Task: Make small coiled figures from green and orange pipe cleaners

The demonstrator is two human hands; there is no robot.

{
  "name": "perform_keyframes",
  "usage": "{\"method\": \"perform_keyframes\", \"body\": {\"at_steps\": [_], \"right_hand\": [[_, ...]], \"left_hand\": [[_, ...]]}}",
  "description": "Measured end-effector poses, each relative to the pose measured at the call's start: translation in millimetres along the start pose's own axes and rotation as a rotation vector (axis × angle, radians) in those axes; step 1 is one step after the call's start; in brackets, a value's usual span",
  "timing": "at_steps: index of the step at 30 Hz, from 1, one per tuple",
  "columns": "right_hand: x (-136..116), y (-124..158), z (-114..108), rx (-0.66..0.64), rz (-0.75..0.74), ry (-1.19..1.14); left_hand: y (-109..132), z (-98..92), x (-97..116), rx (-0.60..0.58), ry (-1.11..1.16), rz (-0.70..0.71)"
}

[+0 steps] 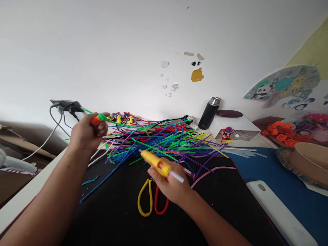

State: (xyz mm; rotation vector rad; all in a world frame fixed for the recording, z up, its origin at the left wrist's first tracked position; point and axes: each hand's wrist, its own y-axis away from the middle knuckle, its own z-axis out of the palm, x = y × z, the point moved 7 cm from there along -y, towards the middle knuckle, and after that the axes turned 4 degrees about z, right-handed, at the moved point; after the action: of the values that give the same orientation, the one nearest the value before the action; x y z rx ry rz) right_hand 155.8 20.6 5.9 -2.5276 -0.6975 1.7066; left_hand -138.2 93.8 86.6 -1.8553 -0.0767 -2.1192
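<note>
In my left hand (88,133), raised at the left of the pile, is a small orange and green fuzzy piece (101,117); its lower part is hidden by my fingers. My right hand (171,186) grips a yellow hot glue gun (155,162), its nozzle pointing up and left and a clear glue stick (176,176) jutting from its back end. Beneath that hand, scissors with one yellow and one red handle loop (145,213) lie on the black mat (110,218). Many coloured pipe cleaners (151,143) are heaped just beyond both hands.
A black thermos (209,114) stands by the wall, beside a white box (233,123). Small colourful figures (226,135) sit around the heap. A power strip (66,103) with plugs is at the left. On the right are a white flat device (280,212) and a round bowl (312,157).
</note>
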Motion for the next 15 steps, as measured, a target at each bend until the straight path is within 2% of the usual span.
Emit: {"method": "perform_keyframes", "body": {"at_steps": [2,4,7,8,11,15], "right_hand": [[-3,7,23,-0.128,-0.074,0.151],[-3,13,47,-0.226,-0.14,0.292],[1,18,79,-0.347,-0.148,0.466],[3,18,87,-0.372,-0.125,0.502],[6,17,100,-0.457,-0.064,0.55],[6,16,93,-0.481,-0.036,0.376]], "left_hand": [[5,6.0,1,0.001,0.061,-0.003],[12,21.1,-5,-0.04,0.099,-0.036],[25,45.8,-15,-0.111,0.122,-0.093],[30,55.8,-20,-0.182,0.118,-0.138],[43,77.2,-26,-0.353,0.105,-0.201],[53,88.7,-29,-0.468,0.081,-0.207]]}}
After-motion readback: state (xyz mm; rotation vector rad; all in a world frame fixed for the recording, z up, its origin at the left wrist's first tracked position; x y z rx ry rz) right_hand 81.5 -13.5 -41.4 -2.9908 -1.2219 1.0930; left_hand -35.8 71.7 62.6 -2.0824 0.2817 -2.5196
